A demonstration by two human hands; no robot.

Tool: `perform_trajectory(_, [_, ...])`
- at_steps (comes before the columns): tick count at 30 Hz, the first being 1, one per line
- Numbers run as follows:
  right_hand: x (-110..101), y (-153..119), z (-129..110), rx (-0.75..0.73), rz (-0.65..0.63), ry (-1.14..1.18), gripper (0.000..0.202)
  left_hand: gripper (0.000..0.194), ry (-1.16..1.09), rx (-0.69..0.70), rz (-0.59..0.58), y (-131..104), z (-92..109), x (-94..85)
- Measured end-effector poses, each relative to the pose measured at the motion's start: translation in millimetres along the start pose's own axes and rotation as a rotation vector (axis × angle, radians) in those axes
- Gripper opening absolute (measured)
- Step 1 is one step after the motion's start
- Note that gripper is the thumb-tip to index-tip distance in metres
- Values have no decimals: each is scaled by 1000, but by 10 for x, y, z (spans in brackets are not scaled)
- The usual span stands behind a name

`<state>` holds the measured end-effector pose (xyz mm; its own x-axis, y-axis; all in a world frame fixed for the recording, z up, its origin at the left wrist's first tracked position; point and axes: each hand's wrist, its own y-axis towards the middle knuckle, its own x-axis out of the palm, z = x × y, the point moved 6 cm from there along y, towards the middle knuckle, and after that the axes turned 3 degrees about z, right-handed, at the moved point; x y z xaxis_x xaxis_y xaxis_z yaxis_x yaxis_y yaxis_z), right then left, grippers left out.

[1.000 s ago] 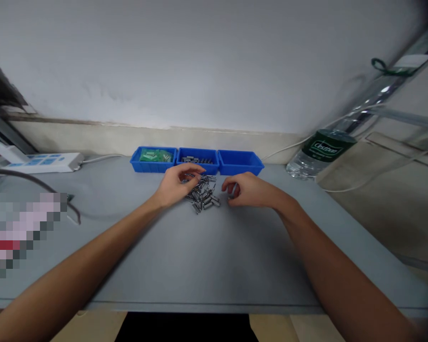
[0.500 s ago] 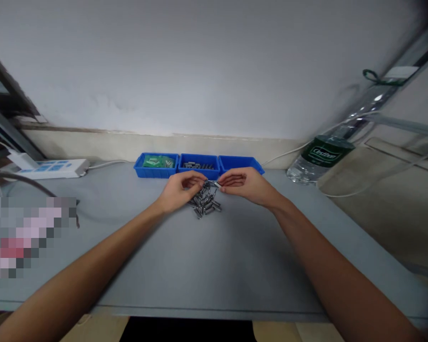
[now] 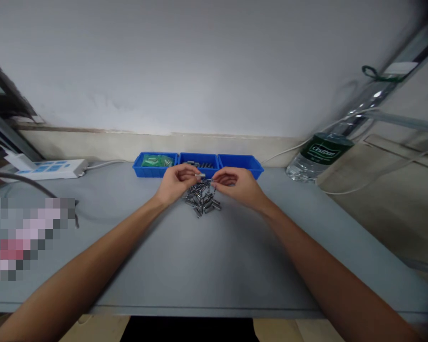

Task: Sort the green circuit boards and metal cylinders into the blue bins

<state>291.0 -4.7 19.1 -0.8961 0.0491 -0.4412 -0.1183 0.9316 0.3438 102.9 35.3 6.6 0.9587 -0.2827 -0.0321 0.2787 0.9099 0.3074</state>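
Observation:
My left hand is closed in a pinch on a small pale metal piece, just above a pile of metal cylinders on the table. Facing it, my right hand has thumb and forefinger pressed together at a thin dark metal part; its exact kind is too small to make out. The two sets of fingertips are a short way apart. Slim pin-like ends show among the cylinders in the pile, whose back edge is partly hidden by my fingers.
Three blue bins stand along the wall: the left bin has a green packet, the middle bin has metal parts, and the right bin is partly behind my right hand. A power strip lies left; a large bottle leans right.
My right hand has shifted a little to the left. A pale piece showed at my right fingertips before; now one shows at my left fingertips. More of the pile is visible.

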Motion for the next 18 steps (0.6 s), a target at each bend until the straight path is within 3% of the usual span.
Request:
perform_trajectory(3, [5, -40, -17, -97, -213, -313, 16, 25, -4, 15, 102, 83, -33, -96])
perform_trajectory(6, [29, -82, -4, -88, -336, -386, 18, 35, -11, 35, 81, 110, -40, -114])
perform_trajectory(12, [84, -107, -30, -34, -364, -326, 17, 21, 87, 146, 10, 19, 96, -83])
perform_trajectory(18, [142, -134, -15, -16, -406, -308, 16, 15, 222, 152, -57, -67, 120, -21])
